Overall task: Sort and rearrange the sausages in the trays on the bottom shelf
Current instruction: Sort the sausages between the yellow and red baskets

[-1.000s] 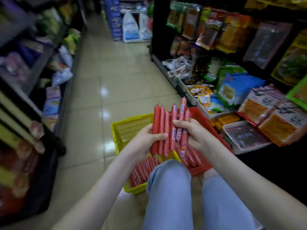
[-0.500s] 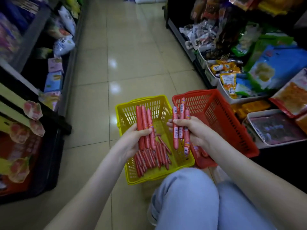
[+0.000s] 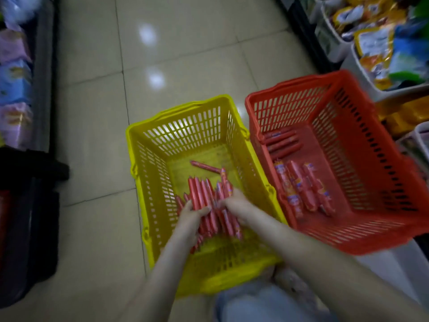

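Note:
Two mesh baskets stand side by side on the floor. Inside the yellow basket [image 3: 148, 173] lies a heap of red sausages [image 3: 206, 194], with one loose sausage [image 3: 205, 167] further back. My left hand [image 3: 191, 216] grips a bundle of plain red sausages low in this basket. My right hand [image 3: 236, 204] holds labelled sausages right beside it, over the same heap. The red basket [image 3: 371, 159] to the right holds labelled sausages [image 3: 301, 187] in the middle and several plain ones [image 3: 282, 141] at its back left.
White shelf trays [image 3: 334, 45] with snack packets line the right side, close to the red basket. A dark shelf unit [image 3: 34, 159] with packets runs along the left. Tiled floor [image 3: 185, 54] stretches ahead. My knees in blue jeans [image 3: 255, 303] are below the yellow basket.
Both hands have dropped from above the baskets down into the yellow basket, coming together with their sausages. The camera has tilted down toward the baskets.

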Available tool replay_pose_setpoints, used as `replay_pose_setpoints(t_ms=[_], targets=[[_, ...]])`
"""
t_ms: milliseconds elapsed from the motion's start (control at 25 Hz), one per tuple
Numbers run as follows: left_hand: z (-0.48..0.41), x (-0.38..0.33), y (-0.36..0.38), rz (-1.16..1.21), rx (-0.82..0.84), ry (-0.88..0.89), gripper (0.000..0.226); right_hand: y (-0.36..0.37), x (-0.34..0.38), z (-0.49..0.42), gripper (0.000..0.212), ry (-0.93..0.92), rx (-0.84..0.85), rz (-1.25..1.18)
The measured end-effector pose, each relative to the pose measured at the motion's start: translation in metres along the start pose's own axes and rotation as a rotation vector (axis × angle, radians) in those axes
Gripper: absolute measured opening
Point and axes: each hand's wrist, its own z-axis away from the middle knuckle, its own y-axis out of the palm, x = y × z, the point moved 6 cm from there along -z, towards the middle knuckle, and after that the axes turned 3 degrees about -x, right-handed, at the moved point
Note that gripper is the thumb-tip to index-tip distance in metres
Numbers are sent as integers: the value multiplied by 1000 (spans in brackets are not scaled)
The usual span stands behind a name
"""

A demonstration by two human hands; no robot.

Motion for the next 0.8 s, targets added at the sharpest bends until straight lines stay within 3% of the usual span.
replay_pose_setpoints(t_ms=[120,240,320,400,520,680,800], targets=[[-54,29,-7,-150,-118,16,37,22,-40,-43,53,90,-105,78],[-85,49,-16,-558,-239,167,39,34,-71,-65,44,143,-158,216],[-90,55,-13,-804,-292,268,50,34,-74,-73,50,137,-204,266],[-88,58,-4,-886,-280,302,58,33,-72,-68,63,137,-237,323],[-69,40,3,-986,-264,346,65,22,-40,-45,67,8,-219,447],[-6,-19,21,-1058,-238,534,57,-17,37,28,58,-300,-108,456],[80,-66,65,-1037,-128,758,51,-78,78,119,44,-407,-199,547]])
